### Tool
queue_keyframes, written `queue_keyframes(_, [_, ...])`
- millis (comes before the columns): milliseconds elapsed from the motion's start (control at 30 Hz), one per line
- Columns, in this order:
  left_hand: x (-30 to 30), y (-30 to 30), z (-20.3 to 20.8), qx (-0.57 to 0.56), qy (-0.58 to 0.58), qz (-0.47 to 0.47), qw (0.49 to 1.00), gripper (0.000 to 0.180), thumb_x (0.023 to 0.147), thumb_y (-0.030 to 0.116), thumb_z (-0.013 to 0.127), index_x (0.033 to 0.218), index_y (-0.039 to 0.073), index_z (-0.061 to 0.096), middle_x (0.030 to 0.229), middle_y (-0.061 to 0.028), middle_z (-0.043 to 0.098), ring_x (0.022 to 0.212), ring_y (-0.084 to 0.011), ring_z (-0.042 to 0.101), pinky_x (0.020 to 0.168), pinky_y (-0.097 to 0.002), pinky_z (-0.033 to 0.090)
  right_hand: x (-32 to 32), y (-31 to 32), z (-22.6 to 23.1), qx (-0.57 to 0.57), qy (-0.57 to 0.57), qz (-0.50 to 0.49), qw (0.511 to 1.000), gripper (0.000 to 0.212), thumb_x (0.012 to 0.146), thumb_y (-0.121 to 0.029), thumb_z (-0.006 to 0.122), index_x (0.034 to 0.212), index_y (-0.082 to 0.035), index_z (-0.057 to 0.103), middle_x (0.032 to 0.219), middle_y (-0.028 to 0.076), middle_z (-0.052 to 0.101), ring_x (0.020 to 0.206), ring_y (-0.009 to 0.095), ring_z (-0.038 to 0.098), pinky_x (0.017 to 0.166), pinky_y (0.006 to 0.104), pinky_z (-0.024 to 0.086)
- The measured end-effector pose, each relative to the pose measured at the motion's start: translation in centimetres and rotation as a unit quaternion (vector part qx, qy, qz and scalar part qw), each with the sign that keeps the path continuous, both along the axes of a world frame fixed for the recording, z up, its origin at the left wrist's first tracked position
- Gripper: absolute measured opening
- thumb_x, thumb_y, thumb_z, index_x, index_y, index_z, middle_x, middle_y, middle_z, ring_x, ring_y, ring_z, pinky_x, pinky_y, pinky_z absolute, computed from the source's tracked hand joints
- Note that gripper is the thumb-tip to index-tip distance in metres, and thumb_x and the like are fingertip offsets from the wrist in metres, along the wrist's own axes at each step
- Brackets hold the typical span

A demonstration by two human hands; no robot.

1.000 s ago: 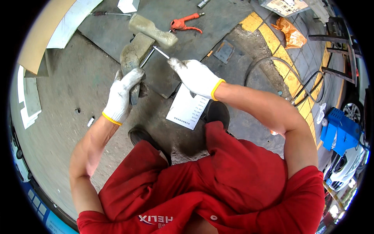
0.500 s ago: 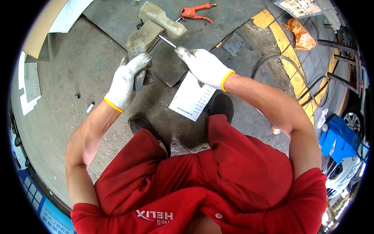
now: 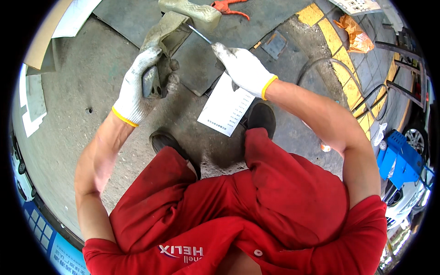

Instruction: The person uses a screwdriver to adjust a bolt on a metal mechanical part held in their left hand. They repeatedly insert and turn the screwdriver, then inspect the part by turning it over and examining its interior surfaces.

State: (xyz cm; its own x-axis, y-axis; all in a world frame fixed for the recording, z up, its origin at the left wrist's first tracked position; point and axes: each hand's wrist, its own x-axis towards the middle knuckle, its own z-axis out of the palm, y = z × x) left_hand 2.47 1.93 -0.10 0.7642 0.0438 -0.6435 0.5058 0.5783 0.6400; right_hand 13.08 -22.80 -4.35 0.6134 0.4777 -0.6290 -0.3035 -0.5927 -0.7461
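Note:
My left hand (image 3: 140, 80), in a white work glove with dirty fingers, is closed round the lower end of a curved khaki part (image 3: 166, 33). The part's hollow inner side shows, and a dark grey piece (image 3: 149, 82) with small holes sits at the gripped end. My right hand (image 3: 245, 71), gloved too, pinches a thin metal rod (image 3: 200, 34), like a screwdriver shaft; any handle is hidden in the glove. The rod's tip lies at or near the khaki part's right rim; I cannot tell whether they touch. Just beyond lies a second khaki piece (image 3: 199, 14).
A red air blow gun (image 3: 229, 8) lies at the far side. Between my shoes rests a printed white sheet (image 3: 224, 107). To the right are a black hose (image 3: 327, 62), an orange plastic bag (image 3: 355, 34) and a blue metal item (image 3: 401, 158). Cardboard (image 3: 48, 32) stands far left.
My left hand has moved slightly left and turned the khaki part, so its hollow side and the dark piece's holes now show. My right hand and the rod have shifted slightly.

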Motion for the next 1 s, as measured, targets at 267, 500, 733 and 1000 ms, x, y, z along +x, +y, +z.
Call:
queue_keyframes(267, [0.1,1.0,-0.9,0.125,0.022,-0.101,0.987,0.053,0.103,0.042,0.068,0.139,0.006,0.056,0.106,-0.0097,0.071,0.083,-0.0175,0.066,0.069,-0.0324,0.054,-0.4,-0.3,1.3,-0.034,0.019,0.035,0.999,0.075,0.112,-0.065,0.042,0.103,0.005,0.069,0.071,0.017,0.063,0.058,0.024,0.065,0.061,0.043,0.052])
queue_keyframes(500, [0.8,0.9,-2.3,0.364,-0.069,-0.12,0.921,0.055,0.099,0.036,0.079,0.136,0.003,0.056,0.096,-0.0047,0.07,0.075,-0.0117,0.065,0.066,-0.0288,0.053,0.4,0.5,2.8,-0.028,0.021,0.019,0.999,0.075,0.113,-0.064,0.04,0.107,0.006,0.067,0.071,0.017,0.063,0.059,0.027,0.066,0.066,0.044,0.053])
queue_keyframes(733, [1.1,-0.3,-1.5,0.25,-0.049,-0.084,0.964,0.038,0.101,0.032,0.075,0.125,0.005,0.063,0.101,-0.0061,0.071,0.081,-0.0138,0.067,0.069,-0.0324,0.056,0.8,0.4,3.1,-0.022,-0.033,0.055,0.998,0.072,0.112,-0.061,0.043,0.095,0.005,0.068,0.062,0.014,0.058,0.052,0.026,0.064,0.059,0.0436,0.052])
queue_keyframes(1000, [0.0,-0.1,-2.1,0.163,-0.009,-0.071,0.984,0.046,0.104,0.039,0.067,0.137,0.008,0.058,0.11,-0.0087,0.073,0.084,-0.0175,0.067,0.07,-0.0342,0.055,0.6,0.4,1.9,-0.035,-0.002,0.061,0.998,0.074,0.111,-0.064,0.045,0.098,0.005,0.069,0.064,0.013,0.058,0.054,0.025,0.062,0.06,0.0439,0.051])
